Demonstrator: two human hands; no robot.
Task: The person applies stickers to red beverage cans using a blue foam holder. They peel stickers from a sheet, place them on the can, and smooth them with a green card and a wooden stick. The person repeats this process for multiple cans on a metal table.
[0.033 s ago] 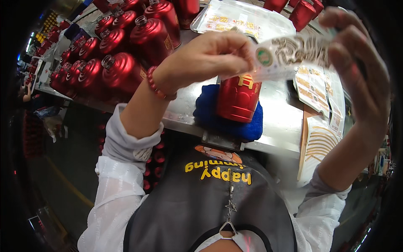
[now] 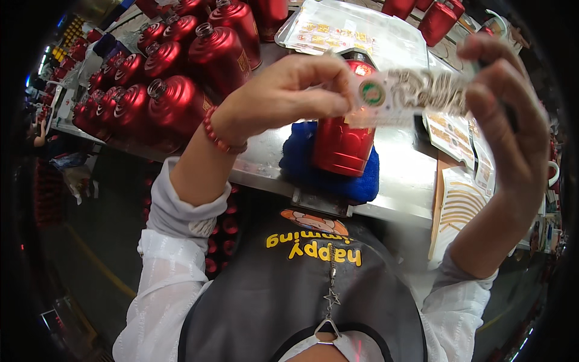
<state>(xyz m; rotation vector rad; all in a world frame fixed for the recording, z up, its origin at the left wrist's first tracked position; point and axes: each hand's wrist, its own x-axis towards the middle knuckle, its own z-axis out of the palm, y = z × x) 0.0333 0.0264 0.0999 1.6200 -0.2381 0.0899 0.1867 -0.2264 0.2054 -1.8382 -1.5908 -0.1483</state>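
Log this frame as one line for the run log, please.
left hand: pinches label strip | right hand: holds strip's other end | red can: on blue cloth, below strip

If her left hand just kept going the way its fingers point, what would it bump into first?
Probably the right hand: the left hand points across along the label strip both hold. Depth is unclear; the red can sits below that line.

She wears a grey apron [image 2: 301, 301] with yellow lettering over white sleeves [image 2: 172, 241], a red bead bracelet [image 2: 218, 136] and a star pendant [image 2: 331, 297].
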